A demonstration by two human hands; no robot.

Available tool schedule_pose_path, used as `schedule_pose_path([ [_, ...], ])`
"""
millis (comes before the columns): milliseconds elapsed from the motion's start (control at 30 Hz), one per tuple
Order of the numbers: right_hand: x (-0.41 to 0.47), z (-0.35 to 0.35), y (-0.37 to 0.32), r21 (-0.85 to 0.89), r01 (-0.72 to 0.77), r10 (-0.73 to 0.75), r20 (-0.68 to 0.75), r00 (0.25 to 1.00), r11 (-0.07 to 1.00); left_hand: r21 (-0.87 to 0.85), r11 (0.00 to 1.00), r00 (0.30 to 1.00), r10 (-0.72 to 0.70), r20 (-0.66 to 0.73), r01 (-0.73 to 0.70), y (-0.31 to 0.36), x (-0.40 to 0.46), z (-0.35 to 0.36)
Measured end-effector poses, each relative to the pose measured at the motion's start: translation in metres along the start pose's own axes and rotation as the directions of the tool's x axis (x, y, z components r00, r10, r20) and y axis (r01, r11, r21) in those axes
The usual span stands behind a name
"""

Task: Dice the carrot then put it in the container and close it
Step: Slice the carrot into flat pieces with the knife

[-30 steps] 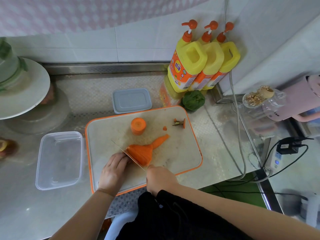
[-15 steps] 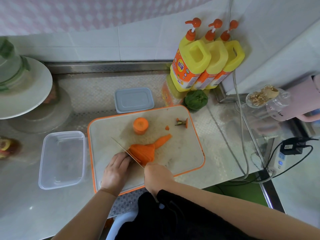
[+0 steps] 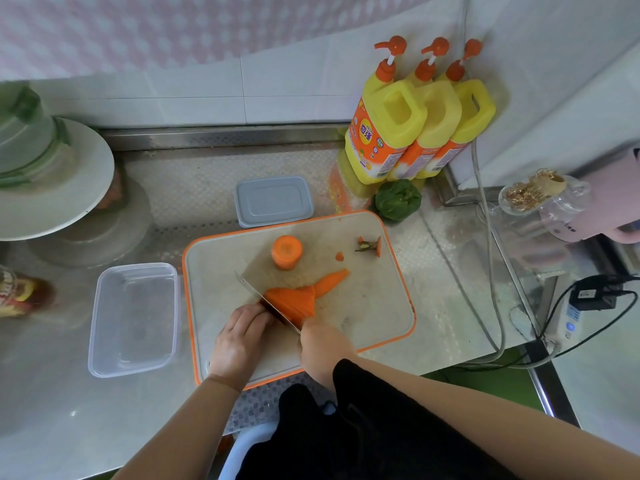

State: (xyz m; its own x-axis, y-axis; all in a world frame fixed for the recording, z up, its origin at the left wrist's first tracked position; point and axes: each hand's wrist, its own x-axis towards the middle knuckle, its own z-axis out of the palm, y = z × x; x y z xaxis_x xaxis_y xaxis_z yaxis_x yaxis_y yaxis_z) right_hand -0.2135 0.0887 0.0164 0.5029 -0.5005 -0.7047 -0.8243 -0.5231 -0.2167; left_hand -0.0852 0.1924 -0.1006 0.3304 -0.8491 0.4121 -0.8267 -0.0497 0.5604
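little has changed over the last second: the right hand still grips the knife, its blade set across the carrot mid cutting board, while the left hand presses curled fingers on the near end. slicing continues; the container waits left, lid far. the knife handle is hidden.

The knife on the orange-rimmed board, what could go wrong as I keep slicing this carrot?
1. The left hand holds the carrot right beside the steel knife blade; a slip could nick its fingers.
2. The sliced orange carrot piece fans out unevenly and might shift under the blade.
3. The upright orange carrot chunk may tip or roll on the orange-rimmed cutting board.
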Motion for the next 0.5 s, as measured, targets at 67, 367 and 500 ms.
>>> schedule_pose_path([
  [67,-0.007,0.003,0.009,0.053,0.043,-0.042,-0.010,0.999,0.998,0.001,1.000,1.000,0.002,-0.009,-0.002,0.002,0.001,-0.001],
  [367,-0.015,-0.003,0.013,0.142,0.140,-0.133,-0.060,0.989,0.980,0.033,0.999,0.999,0.004,-0.046,-0.002,0.001,0.000,0.002],
  [500,-0.018,-0.008,0.012,0.145,0.054,-0.050,-0.032,0.998,0.988,0.045,0.999,0.999,0.013,-0.036,-0.011,0.002,0.001,0.000],
])
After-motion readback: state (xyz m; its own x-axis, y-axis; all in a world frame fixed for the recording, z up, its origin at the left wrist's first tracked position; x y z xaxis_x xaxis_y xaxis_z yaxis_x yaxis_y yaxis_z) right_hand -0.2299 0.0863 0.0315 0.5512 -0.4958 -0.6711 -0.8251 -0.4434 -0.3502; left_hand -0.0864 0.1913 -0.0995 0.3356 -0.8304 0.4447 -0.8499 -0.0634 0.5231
